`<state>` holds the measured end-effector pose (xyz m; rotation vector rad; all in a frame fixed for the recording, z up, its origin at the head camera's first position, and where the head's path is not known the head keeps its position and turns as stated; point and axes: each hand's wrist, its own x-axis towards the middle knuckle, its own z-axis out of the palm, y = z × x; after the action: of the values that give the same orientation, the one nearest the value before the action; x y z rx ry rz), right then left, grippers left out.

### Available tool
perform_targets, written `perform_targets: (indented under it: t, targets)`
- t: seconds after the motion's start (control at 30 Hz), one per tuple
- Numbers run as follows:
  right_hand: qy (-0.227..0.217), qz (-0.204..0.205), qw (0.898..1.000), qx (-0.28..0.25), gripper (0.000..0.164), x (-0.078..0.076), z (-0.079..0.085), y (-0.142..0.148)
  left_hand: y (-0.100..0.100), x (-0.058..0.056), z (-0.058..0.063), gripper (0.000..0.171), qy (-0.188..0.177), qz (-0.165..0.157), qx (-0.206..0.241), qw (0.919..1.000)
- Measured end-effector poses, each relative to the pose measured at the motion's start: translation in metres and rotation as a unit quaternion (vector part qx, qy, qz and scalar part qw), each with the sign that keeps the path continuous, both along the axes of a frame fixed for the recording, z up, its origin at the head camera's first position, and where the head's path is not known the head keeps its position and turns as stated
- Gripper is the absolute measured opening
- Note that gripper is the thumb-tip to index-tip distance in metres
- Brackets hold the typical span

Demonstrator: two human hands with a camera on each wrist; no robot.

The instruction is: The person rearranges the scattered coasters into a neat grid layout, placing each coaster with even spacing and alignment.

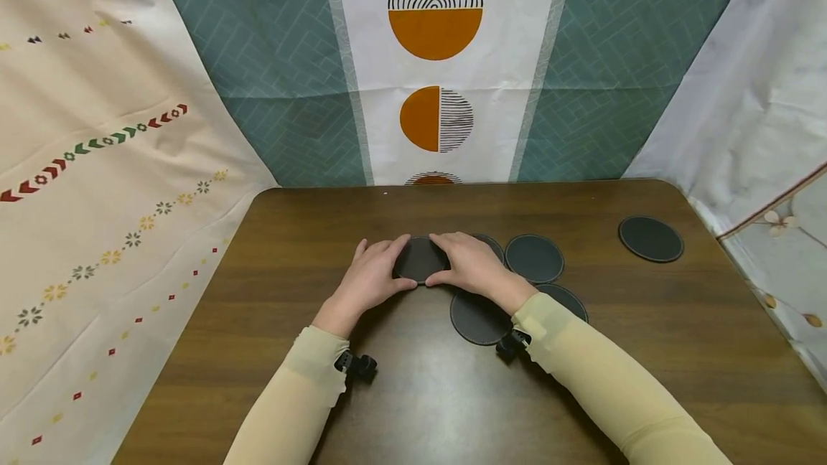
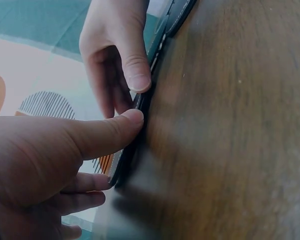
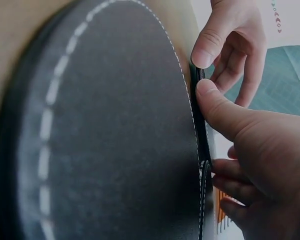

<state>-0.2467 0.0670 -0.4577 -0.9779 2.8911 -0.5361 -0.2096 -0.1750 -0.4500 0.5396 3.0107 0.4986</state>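
Both hands hold a round black coaster (image 1: 421,260) with stitched edging at the middle of the table. My left hand (image 1: 368,278) grips its left side, thumb at the near edge and fingers at the far edge. On the other side, my right hand (image 1: 474,264) grips it the same way, the two thumbs close together. The left wrist view shows the coaster (image 2: 121,167) edge-on, close over the wood, under the left thumb. Partly behind the right hand lies another coaster (image 1: 489,244). A further coaster (image 1: 479,318) sits below the right wrist and looms large in the right wrist view.
To the right of the right hand lies a coaster (image 1: 534,258), with one more coaster (image 1: 565,300) partly under the right forearm. A lone coaster (image 1: 650,239) rests near the table's right edge. Patterned cloths (image 1: 284,70) hang around the brown wooden table (image 1: 258,350).
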Motion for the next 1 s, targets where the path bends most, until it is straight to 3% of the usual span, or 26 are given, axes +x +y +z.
perform_targets:
  t: [0.33, 1.0]
  targets:
    - [-0.024, 0.002, 1.000, -0.001, 0.098, 0.001, 0.003, 0.011, 0.003, 0.001, -0.001, 0.095, -0.006, -0.007, 0.002, 1.0000]
    - [-0.024, 0.003, 1.000, 0.001, 0.097, 0.002, 0.004, 0.011, 0.003, 0.007, 0.003, 0.091, -0.008, -0.011, 0.004, 0.9999]
